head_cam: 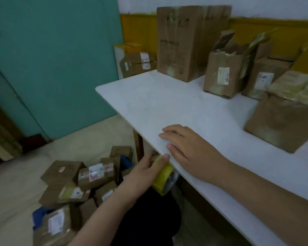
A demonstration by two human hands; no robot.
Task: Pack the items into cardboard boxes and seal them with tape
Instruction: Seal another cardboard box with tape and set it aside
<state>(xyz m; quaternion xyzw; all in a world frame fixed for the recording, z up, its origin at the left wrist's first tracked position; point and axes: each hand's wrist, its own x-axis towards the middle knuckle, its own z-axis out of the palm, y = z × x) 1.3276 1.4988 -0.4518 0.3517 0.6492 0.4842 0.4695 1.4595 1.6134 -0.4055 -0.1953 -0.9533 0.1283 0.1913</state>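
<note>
My left hand (146, 166) grips a yellow roll of packing tape (163, 180) just below the near edge of the white table (167, 107). My right hand (182, 148) rests flat on the tabletop beside that edge, fingers straight. A sealed cardboard box (281, 125) with tape over its top lies on the table to the right. Two opened boxes (224, 71) stand behind it. A pile of several small taped parcels (78, 181) with labels lies on the floor at the lower left.
A tall cardboard carton (181, 43) stands at the back of the table by the yellow-and-white wall. More small boxes (137, 63) sit behind the table's far corner. A teal door (52, 59) fills the left side.
</note>
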